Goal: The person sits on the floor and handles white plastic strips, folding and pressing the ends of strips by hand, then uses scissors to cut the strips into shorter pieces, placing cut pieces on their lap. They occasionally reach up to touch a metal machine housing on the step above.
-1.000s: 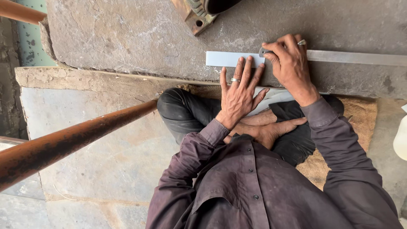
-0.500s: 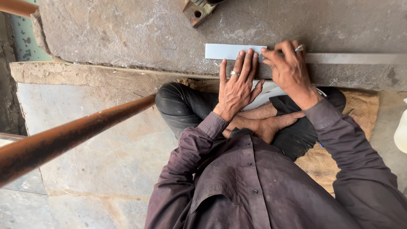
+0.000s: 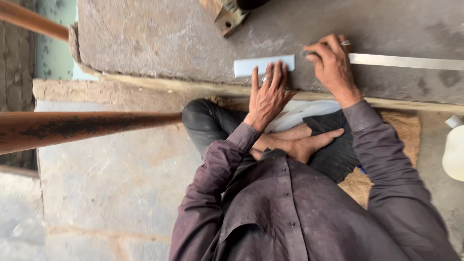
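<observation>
Lying flat on the stone bench [image 3: 145,38], the white strip [image 3: 263,65] runs lengthwise along the bench's near edge. The left hand [image 3: 268,94] presses it with spread fingers; the right hand [image 3: 331,65], grip curled on the metal ruler [image 3: 406,61], sits beside it. A wooden block [image 3: 227,14] stands farther back
</observation>
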{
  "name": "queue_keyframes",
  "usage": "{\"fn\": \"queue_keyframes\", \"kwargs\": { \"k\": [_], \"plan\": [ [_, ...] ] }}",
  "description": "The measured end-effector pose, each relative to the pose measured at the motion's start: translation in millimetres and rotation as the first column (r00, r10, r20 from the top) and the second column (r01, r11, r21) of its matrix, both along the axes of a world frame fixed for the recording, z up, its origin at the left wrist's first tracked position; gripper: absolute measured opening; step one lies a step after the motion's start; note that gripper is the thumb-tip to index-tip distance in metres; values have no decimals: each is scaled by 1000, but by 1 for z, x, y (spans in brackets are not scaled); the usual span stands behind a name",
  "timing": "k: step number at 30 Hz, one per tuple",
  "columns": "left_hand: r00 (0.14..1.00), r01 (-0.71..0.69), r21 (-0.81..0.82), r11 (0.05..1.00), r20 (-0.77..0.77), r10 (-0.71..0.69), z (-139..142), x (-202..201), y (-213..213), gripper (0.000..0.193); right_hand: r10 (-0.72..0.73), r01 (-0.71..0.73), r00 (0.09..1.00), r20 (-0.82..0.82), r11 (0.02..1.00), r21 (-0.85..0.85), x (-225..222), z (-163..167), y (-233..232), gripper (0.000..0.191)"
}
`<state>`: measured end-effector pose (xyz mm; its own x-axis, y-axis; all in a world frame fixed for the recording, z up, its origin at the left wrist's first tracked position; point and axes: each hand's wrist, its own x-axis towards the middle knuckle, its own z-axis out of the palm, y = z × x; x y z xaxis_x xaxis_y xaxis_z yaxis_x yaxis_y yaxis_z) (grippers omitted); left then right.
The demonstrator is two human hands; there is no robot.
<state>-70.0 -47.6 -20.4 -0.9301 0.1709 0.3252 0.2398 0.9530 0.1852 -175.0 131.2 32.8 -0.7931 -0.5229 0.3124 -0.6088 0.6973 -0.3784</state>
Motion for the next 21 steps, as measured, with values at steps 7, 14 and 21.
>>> {"fn": "queue_keyframes", "kwargs": {
  "k": [7,14,21],
  "plan": [
    [973,139,31,990,-192,-130,43,15,-13,24,-89,93,996,27,953,-290,43,12,6,31],
    [990,-139,827,544,132,51,89,40,11,15,250,415,784,568,468,-780,101,-7,8,27],
    [981,-172,980,103,160,111,67,52,19,15,276,598,620,734,439,-671,111,-12,-1,20]
  ]
}}
